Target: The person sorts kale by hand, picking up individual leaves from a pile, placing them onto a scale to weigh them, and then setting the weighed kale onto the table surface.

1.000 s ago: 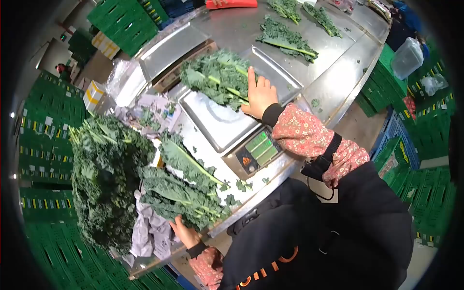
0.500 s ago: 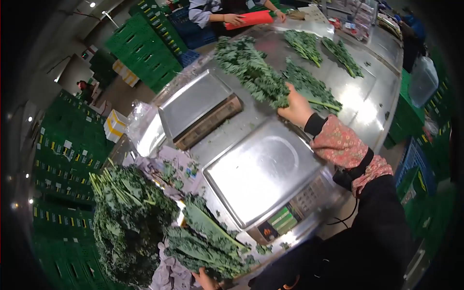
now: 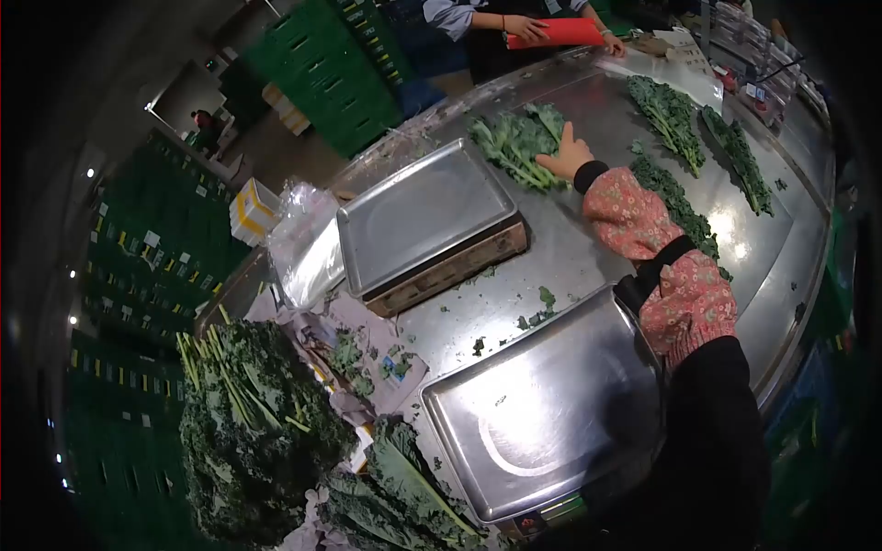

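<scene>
Head camera: reaches out over the bench (image 3: pixel 560 243) with the right hand (image 3: pixel 571 158), towards half past one. Has carried the kale bunch (image 3: pixel 514 142) away from the near scale (image 3: pixel 542 404) and brought it down on the metal, just beside the upper right corner of the far scale (image 3: pixel 432 207). Puts the bunch now at about one o'clock, lying flat, with leaves pointing towards twelve and stem ends towards the hand. Shows an open grip: thumb and forefinger parted at the stem ends, near or lightly touching them, with no firm pinch to be seen. Cannot tell what the other fingers do. Cannot tell the state of the left hand either, out of view now after having been beside the lower leaves.

Makes, by the look of it, a separate fourth place for kale on the upper bench, near a trio at two to three o'clock: an upright spray (image 3: pixel 668 119), an outer spray (image 3: pixel 735 156) and a lower spray (image 3: pixel 680 207), partly behind the sleeve (image 3: pixel 629 211). At eight o'clock, a large kale heap (image 3: pixel 266 432); towards half past six, the loose leaves (image 3: pixel 400 477), beside the near scale. Close to one, at the far edge, a co-worker's hands (image 3: pixel 527 30) on a red bundle (image 3: pixel 565 33).
</scene>
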The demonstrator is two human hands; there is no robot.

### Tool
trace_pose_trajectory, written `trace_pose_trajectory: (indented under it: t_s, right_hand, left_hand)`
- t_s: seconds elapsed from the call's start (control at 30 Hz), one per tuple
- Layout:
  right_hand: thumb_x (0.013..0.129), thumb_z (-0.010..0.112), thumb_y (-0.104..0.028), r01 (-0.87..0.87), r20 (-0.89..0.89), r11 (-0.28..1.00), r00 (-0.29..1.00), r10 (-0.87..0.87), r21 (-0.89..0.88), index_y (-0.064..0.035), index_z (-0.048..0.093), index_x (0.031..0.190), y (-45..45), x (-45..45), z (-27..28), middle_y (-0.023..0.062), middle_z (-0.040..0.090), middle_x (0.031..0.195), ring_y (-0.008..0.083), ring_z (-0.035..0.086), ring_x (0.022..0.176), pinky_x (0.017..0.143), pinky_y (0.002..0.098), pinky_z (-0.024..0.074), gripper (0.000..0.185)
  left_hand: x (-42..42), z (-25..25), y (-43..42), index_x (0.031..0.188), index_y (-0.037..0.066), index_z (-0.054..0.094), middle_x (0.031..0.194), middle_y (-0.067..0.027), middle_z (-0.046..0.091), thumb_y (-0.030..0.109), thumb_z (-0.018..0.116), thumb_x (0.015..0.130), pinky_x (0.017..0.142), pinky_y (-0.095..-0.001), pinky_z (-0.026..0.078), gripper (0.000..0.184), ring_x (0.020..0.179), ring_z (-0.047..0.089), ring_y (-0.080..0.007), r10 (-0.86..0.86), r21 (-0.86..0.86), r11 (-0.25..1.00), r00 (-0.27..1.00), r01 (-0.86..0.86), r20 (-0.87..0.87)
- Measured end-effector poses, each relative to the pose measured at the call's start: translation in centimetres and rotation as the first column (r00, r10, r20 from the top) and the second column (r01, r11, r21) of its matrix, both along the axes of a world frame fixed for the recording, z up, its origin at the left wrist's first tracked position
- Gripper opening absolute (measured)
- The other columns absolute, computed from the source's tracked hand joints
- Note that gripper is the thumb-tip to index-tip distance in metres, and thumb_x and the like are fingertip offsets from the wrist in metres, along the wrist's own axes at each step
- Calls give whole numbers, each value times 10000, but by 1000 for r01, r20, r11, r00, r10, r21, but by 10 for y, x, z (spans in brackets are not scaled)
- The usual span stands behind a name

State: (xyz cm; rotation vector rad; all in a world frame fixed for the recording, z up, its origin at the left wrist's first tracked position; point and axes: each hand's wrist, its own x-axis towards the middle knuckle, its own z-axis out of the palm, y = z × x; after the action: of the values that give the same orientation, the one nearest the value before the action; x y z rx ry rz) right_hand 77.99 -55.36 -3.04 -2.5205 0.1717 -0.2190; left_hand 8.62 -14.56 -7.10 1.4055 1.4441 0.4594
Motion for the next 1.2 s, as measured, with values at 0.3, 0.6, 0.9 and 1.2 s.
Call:
trace_pose_trajectory:
  t_s: [0.3, 0.6, 0.9, 1.2]
  right_hand:
    - [795, 566, -433, -462, 83, 871, 874, 479, -167, 59, 466, 1221, -2, -136, 35, 298, 521, 1145, 403, 498, 1088, 940, 394, 393, 659]
    - [912, 515, -207, -549, -17, 243, 383, 924, 800, 6, 194, 1398, 155, -434, 116, 105, 514, 1150, 144, 509, 976, 852, 274, 426, 621]
    - [653, 687, -435, -588, -208, 773, 747, 632, 239, 148, 289, 1274, 269, -555, -49, 321, 480, 1113, 418, 398, 1135, 958, 428, 337, 939]
    - [622, 711, -584, -686, -320, 715, 653, 686, 132, 143, 75, 1355, 324, -609, -30, 322, 441, 1206, 401, 467, 1122, 935, 422, 354, 1213]
  left_hand:
    - [10, -4, 15, 1358, 2, 265, 1264, -162, 439, 176, 630, 789, 886, -381, 406, 698, 1089, 465, -279, -241, 31, 971, 963, 239, 118]
    - [9, 6, 30, 1197, -31, 426, 1122, -121, 548, 109, 719, 743, 843, -307, 435, 559, 978, 549, -204, -205, -184, 939, 904, 289, 375]
    - [-7, 3, 52, 1180, -20, 430, 1081, -101, 558, 19, 648, 744, 805, -306, 459, 489, 933, 560, -186, -192, -250, 880, 784, 403, 590]
    - [-10, 9, 67, 1215, 38, 397, 1096, -89, 555, 15, 655, 758, 823, -337, 470, 525, 1000, 557, -201, 74, -644, 616, 781, 453, 620]
